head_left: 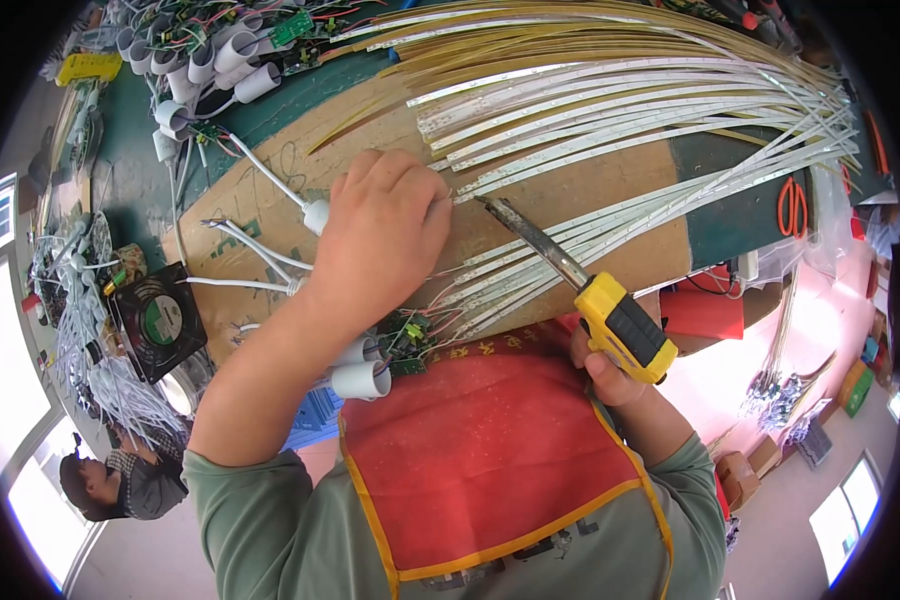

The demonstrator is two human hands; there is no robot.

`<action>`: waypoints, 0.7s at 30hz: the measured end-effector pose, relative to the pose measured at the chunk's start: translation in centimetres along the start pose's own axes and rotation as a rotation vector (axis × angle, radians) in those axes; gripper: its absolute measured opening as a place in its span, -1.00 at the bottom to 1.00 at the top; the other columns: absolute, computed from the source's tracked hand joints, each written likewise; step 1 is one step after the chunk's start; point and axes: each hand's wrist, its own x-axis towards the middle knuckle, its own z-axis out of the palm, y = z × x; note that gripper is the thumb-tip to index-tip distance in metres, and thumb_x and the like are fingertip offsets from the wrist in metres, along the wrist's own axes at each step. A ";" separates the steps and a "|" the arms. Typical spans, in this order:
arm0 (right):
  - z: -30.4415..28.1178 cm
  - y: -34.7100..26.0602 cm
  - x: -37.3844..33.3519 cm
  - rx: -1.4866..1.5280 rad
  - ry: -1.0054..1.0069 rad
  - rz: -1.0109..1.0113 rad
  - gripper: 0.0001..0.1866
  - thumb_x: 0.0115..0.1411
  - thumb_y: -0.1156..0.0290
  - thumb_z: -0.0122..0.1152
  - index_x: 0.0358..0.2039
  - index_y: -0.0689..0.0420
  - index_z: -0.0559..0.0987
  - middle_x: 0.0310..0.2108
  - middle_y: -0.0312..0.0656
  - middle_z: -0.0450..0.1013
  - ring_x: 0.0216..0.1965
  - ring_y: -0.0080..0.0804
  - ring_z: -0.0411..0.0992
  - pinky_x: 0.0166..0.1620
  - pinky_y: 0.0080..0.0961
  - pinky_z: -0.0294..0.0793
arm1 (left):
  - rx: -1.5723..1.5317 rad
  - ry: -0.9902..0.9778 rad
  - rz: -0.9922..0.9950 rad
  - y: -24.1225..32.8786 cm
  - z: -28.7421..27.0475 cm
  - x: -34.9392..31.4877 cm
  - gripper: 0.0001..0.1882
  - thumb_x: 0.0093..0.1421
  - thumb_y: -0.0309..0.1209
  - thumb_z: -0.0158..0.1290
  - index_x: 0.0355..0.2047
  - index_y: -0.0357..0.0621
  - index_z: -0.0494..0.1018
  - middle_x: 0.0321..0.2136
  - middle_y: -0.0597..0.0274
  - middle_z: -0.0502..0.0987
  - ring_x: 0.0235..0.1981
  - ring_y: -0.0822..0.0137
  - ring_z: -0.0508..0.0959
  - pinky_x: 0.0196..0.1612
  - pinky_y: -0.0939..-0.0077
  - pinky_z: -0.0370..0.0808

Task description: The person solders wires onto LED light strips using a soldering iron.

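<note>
My left hand (390, 215) is closed over the cardboard, knuckles up. Its fingertips meet near the end of a white LED strip (530, 174), and what they pinch is hidden. A yellow and black soldering iron (625, 328) is gripped in my right hand (610, 372). Its metal tip points up and left, close to that strip's end and just right of my left fingers. Below the iron's shaft lie several more LED strips (570, 250) with thin wires at their ends. Beside my left wrist is a white cable with a plug-like end (315, 214).
A cardboard sheet (610, 205) covers part of the green table. Many strips fan out at the far right. White tubes with circuit boards (235, 55) crowd the far left. A black fan (158, 322) stands left, orange-handled scissors (792, 208) lie right. Another person (130, 480) sits lower left.
</note>
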 end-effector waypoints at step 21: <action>1.0 0.6 0.3 -0.039 -0.005 -0.016 -0.58 0.21 0.25 0.32 -0.06 0.28 0.46 -0.41 -0.27 0.45 -0.41 -0.48 0.41 -0.30 -0.52 0.39 | 0.010 0.050 0.061 -0.3 0.5 -0.1 -0.94 0.05 -0.49 0.12 -0.43 -0.14 0.47 -0.35 0.16 0.44 -0.22 0.05 0.44 -0.14 0.19 0.39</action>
